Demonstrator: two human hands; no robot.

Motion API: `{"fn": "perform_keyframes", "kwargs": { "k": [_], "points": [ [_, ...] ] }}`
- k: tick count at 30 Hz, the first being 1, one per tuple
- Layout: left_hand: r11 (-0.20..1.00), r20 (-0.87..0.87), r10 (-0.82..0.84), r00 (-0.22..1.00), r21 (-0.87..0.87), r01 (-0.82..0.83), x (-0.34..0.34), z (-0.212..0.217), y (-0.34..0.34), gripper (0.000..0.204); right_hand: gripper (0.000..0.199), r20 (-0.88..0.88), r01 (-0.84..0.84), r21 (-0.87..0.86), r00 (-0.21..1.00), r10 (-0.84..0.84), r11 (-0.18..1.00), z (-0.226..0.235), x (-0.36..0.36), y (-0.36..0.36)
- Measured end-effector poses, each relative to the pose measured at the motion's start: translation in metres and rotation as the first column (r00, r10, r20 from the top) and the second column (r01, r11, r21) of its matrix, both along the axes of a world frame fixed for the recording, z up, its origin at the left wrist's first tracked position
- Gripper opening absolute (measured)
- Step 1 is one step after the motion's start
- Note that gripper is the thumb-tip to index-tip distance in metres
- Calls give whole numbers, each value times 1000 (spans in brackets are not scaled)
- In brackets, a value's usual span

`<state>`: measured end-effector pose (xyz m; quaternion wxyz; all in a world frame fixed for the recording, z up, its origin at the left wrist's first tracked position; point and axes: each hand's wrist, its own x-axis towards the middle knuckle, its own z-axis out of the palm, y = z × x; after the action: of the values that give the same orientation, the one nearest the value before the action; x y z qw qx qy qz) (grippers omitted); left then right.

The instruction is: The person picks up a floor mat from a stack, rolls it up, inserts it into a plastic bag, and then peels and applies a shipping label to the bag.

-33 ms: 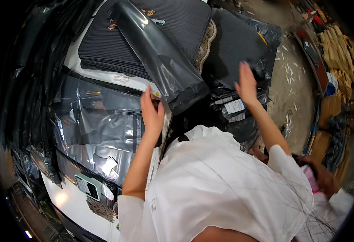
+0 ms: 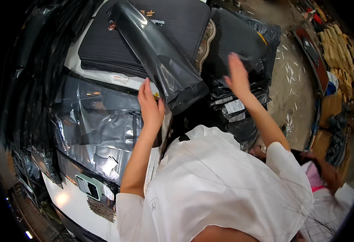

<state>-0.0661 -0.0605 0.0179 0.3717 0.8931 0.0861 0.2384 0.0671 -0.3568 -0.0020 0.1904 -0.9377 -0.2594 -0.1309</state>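
A long, glossy black plastic mailing bag (image 2: 162,58), rolled or filled into a narrow package, lies aslant across a stack of dark ribbed mats (image 2: 104,46). Beside the package's near left edge is my left hand (image 2: 152,108), fingers stretched; whether it touches the plastic I cannot tell. My right hand (image 2: 239,78) is raised to the right of the package, fingers straight and a little blurred, with nothing in it. Below it sits a pile of black-wrapped packages (image 2: 241,44), several with white labels (image 2: 234,106).
Flat, shiny dark plastic bags (image 2: 96,133) cover the table at left, with a phone in a pale green case (image 2: 89,186) near them. Black bags (image 2: 27,92) hang at far left. A person's arm (image 2: 328,173) shows at lower right, and scraps litter the floor (image 2: 292,80).
My right hand has moved left and slightly up, closer to the package. My left hand has shifted slightly up and left. The black package has barely moved.
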Motion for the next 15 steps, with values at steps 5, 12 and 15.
{"fn": "perform_keyframes", "kwargs": {
  "k": [5,12,15],
  "points": [
    [755,-190,-304,934,549,358,32,7,28,68,45,299,-595,-368,652,697,714,25,41,92],
    [678,-120,-101,988,-735,-20,12,6,18,27,40,-635,44,592,640,433,804,50,22,121],
    [532,-159,-25,987,-838,-121,32,-6,16,25,43,-674,157,519,680,289,840,20,32,120]
  ]
}}
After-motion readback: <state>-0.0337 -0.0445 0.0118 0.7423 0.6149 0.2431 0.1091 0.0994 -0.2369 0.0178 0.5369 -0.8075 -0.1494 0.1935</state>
